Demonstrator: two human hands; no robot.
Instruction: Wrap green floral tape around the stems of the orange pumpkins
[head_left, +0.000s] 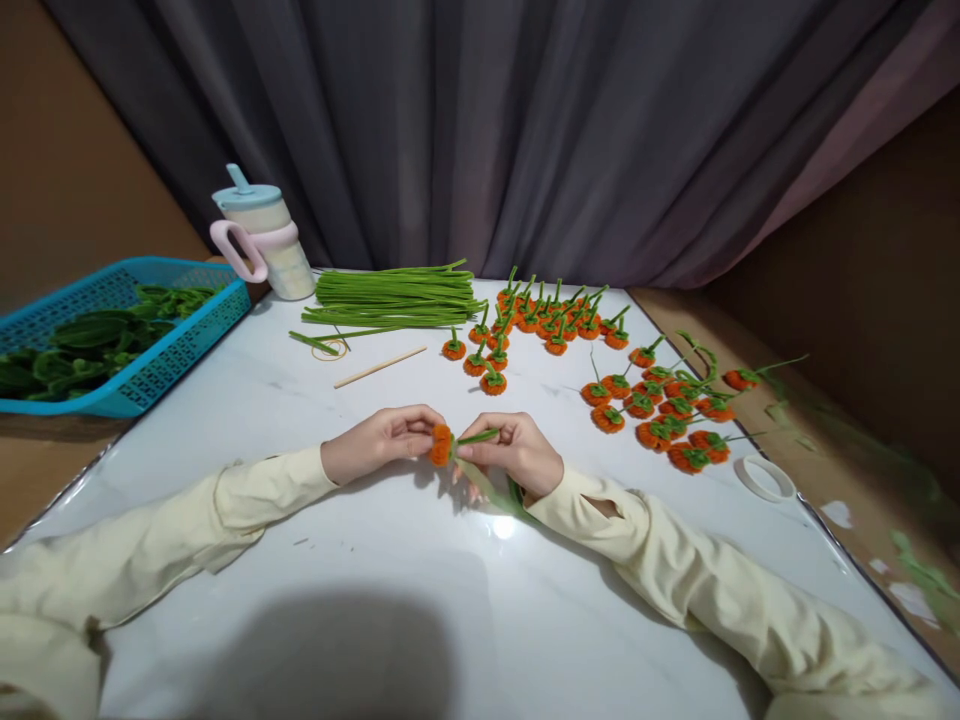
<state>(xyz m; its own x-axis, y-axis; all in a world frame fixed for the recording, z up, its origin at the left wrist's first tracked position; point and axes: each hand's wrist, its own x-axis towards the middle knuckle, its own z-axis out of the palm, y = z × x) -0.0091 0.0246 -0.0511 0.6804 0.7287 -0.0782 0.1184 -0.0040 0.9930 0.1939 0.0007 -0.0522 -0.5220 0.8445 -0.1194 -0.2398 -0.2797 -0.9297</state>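
Two hands meet over the bench (247, 410), one orange fuzzy piece (442, 445) between them, near the middle. The left hand (386, 440) has its grip pinched on that piece; the right hand (516, 450) has a narrow grip, thumb and finger closed on one pale green strip (487, 487) beside the piece's single green stem (478, 437). About fifteen finished-looking orange pieces (640, 404) lie to the right; the upright rear cluster (551, 318) overlaps too closely to count. Also there: one wooden stick (380, 367), one stack of green rods (397, 297), one handled cup (289, 265), one white ring-shaped roll (752, 489) and one blue basket (169, 373) holding several green leaves (97, 345).
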